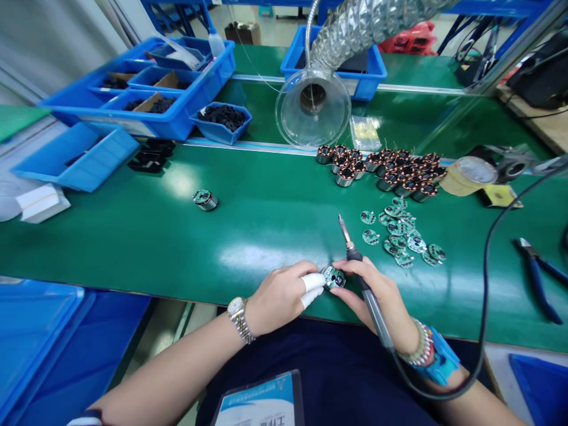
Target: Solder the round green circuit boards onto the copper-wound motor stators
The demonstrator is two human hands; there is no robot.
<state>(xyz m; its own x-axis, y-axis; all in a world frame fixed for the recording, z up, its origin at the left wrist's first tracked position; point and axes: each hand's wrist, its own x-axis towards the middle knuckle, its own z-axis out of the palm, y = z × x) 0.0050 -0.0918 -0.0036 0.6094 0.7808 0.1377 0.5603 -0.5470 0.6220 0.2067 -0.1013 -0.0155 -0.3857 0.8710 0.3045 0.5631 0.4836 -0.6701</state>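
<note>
Near the front edge of the green table, a round green circuit board point(333, 277) is held between both hands. My left hand point(284, 293), with white covers on two fingertips, pinches its left side. My right hand point(377, 290) grips the board's right side with thumb and finger, and a soldering iron point(364, 284) rests in the same hand, tip pointing up and away. What lies under the board is mostly hidden. Loose circuit boards point(399, 234) are scattered to the right. Behind them stand several copper-wound motor cores point(406, 171). One core topped with a board point(205, 200) stands alone at the left.
A fume hose with a clear funnel point(313, 106) hangs over the table's back. Blue bins point(155, 121) with black parts are at the back left. Pliers point(539, 278) lie at the right, near a yellowish round container point(469, 175). The iron's black cable point(486, 284) loops past my right forearm.
</note>
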